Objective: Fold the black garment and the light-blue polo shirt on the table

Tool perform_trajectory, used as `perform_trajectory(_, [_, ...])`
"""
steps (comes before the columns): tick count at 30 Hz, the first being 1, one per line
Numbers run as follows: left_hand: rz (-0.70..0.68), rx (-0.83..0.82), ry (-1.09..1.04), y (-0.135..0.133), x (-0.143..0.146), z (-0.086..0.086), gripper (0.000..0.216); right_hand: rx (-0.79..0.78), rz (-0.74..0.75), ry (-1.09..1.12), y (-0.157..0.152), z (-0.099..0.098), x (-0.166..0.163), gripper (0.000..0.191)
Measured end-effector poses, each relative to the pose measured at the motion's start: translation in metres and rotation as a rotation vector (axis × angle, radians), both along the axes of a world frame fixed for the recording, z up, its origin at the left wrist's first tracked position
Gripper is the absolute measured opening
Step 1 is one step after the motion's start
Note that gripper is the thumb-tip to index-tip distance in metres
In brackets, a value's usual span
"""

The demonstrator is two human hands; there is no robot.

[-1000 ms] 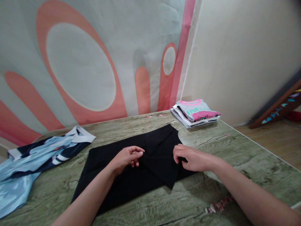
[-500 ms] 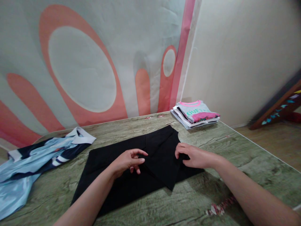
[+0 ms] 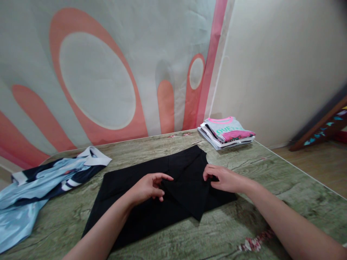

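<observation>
A black shirt [image 3: 130, 202] lies flat on the table, its sleeve [image 3: 189, 198] folded over the body with a pointed corner toward me. My left hand [image 3: 150, 187] hovers over the middle of the shirt, index finger stretched along the inner edge of the folded sleeve and thumb apart from it. At the shirt's right side, my right hand [image 3: 221, 178] has its fingers curled and thumb drawn in at the sleeve's outer edge, pinching the black cloth. Its fingertips are partly hidden.
A light-blue and navy shirt with a white collar [image 3: 54, 180] lies loosely spread at the left. Folded clothes [image 3: 227, 133] are stacked at the back right corner of the wood-patterned table [image 3: 284, 180]. Behind stands a wall with orange shapes [image 3: 94, 79].
My left index finger has straightened a little and its thumb has dropped away from it. My right thumb has drawn closer to the fingers. The shirt has hardly moved.
</observation>
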State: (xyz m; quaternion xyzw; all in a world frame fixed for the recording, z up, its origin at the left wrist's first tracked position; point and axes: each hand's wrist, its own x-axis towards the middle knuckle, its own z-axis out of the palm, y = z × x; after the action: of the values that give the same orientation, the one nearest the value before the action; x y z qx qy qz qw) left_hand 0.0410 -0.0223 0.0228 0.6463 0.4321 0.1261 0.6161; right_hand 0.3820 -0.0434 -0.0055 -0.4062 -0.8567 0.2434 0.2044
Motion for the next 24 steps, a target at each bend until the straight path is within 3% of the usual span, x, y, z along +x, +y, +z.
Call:
perform_trajectory(5, [0.014, 0.405, 0.193, -0.006, 0.009, -0.002, 0.039, 0.016, -0.087, -0.013, 0.004, -0.006, 0.002, 0.027])
perform_trajectory(10, [-0.081, 0.736, 0.291, -0.008, 0.010, -0.006, 0.030, 0.038, -0.120, -0.041, 0.004, -0.008, 0.004, 0.024])
perform_trajectory(13, [-0.111, 0.784, 0.317, -0.008, 0.009, -0.008, 0.037, 0.041, -0.107, -0.023, 0.006, -0.009, 0.003, 0.028])
perform_trajectory(16, [-0.109, 0.792, 0.323, -0.010, 0.010, -0.009, 0.037, 0.066, -0.179, -0.010, 0.007, -0.011, 0.002, 0.021])
perform_trajectory(21, [-0.103, 0.773, 0.333, -0.011, 0.012, -0.013, 0.029, 0.084, -0.119, 0.046, 0.009, -0.013, 0.001, 0.036])
perform_trajectory(24, [-0.112, 0.783, 0.293, -0.011, 0.012, -0.016, 0.024, 0.117, -0.151, 0.069, 0.012, -0.018, 0.000, 0.029])
